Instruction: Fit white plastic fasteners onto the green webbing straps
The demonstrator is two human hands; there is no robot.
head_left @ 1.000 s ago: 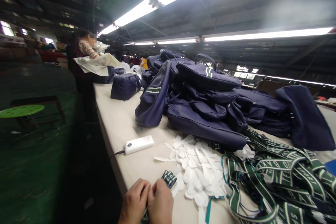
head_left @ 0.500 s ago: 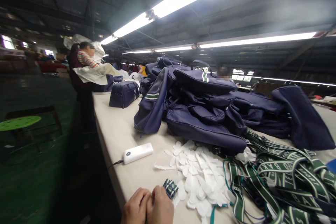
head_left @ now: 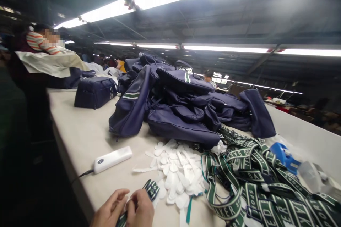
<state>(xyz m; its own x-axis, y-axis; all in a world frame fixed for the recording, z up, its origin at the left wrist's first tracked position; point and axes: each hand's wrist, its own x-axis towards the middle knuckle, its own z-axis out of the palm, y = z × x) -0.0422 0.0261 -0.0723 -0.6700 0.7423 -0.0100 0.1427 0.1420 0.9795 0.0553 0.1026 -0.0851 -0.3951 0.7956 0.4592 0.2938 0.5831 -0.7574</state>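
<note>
From the head camera, both hands sit at the very bottom edge of the picture, close together over the near edge of the long pale desk (head_left: 80,131). The left hand (head_left: 110,210) lies open-palmed, its fingers (head_left: 121,195) loosely curled toward a green-and-white striped strap (head_left: 152,188) and touching its lower part. The right hand (head_left: 140,208) has its fingers bent over and pinching that same strap, whose folded end sticks up just past the knuckles. The strap's tail runs down between the two hands and out of the frame.

Just beside the strap's tip lies a heap of white flat pieces (head_left: 177,173), spread over the desk. To their right a tangle of green lettered webbing (head_left: 247,181) sprawls toward the corner. A white power bank (head_left: 112,159) with a dark cable rests to the left of the heap, near the desk's edge. Behind all this rises a pile of navy bags (head_left: 176,110), and one navy bag (head_left: 94,92) stands apart farther back. At the far left another person in a striped sleeve (head_left: 37,40) bends over pale cloth (head_left: 50,64). A blue plastic tool (head_left: 285,154) lies at the right.
</note>
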